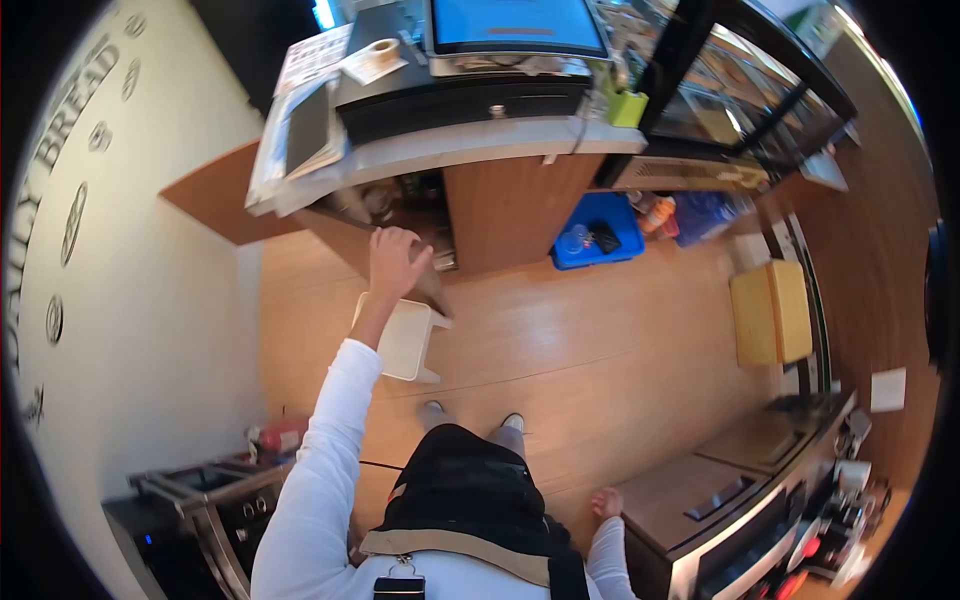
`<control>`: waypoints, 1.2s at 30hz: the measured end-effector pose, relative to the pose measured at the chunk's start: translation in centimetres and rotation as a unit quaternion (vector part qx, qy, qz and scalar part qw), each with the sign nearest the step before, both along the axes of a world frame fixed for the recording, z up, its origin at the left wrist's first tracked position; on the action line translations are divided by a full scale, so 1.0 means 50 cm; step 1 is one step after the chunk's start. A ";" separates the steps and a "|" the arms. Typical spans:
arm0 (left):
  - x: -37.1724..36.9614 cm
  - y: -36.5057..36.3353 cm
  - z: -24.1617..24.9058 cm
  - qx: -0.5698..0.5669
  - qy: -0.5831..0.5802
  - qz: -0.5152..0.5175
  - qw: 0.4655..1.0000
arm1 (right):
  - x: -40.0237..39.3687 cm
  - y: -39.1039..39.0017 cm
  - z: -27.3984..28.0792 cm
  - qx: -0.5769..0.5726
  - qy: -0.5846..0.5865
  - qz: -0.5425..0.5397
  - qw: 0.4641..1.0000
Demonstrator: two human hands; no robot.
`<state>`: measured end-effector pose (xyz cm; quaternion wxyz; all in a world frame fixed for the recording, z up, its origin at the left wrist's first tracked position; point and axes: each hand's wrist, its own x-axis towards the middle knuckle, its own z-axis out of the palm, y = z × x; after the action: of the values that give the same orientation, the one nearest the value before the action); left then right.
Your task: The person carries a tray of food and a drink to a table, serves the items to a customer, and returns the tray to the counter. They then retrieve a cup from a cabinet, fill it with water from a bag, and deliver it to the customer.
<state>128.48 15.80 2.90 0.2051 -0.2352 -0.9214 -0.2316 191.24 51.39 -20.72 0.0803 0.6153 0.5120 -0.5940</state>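
My left hand (398, 260) reaches forward with its fingers curled over the top edge of a wooden cabinet door (345, 238), thumb to the right. The door stands ajar under the counter, and dim items show inside the cabinet (400, 205), too dark to name. Below my left forearm is a white stool (405, 340), partly hidden by the arm and door. My right hand (606, 502) hangs low at my side, near a brown-topped unit (650, 500). Its fingers are loosely bent and a little apart, with nothing seen in them.
On the counter (430, 135) sit a black cash drawer (470, 105), a screen (520, 25), papers and a tape roll (380, 50). A blue bin (600, 230) stands on the floor beneath a glass display case (740, 90). Rightward is a yellow box (770, 315); a metal appliance (215, 510) is lower left.
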 end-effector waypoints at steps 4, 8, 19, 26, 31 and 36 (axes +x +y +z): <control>0.114 -0.104 -0.007 0.049 -0.017 -0.030 0.998 | -0.151 0.139 0.034 0.038 -0.048 -0.025 0.998; 0.226 -0.195 0.001 0.081 -0.012 0.039 0.996 | -0.371 0.154 -0.077 0.171 0.067 0.206 0.961; 0.300 -0.349 -0.015 0.261 -0.109 0.262 0.923 | -1.429 -0.445 0.324 -0.567 0.418 -0.158 0.692; 0.293 -0.345 -0.001 0.278 -0.147 0.310 0.897 | -1.646 -0.579 0.093 -0.450 0.562 0.325 0.613; 0.277 -0.330 -0.007 0.321 -0.125 0.347 0.872 | -1.703 -0.771 0.138 -0.142 0.334 0.459 0.811; 0.267 -0.325 -0.036 0.384 -0.124 0.375 0.835 | -1.828 -0.792 0.107 -0.163 0.338 0.422 0.825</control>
<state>141.81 -0.45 1.11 0.2343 0.2564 -0.7939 -0.4991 99.85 11.78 -15.38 0.2441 0.0779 0.6130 -0.7474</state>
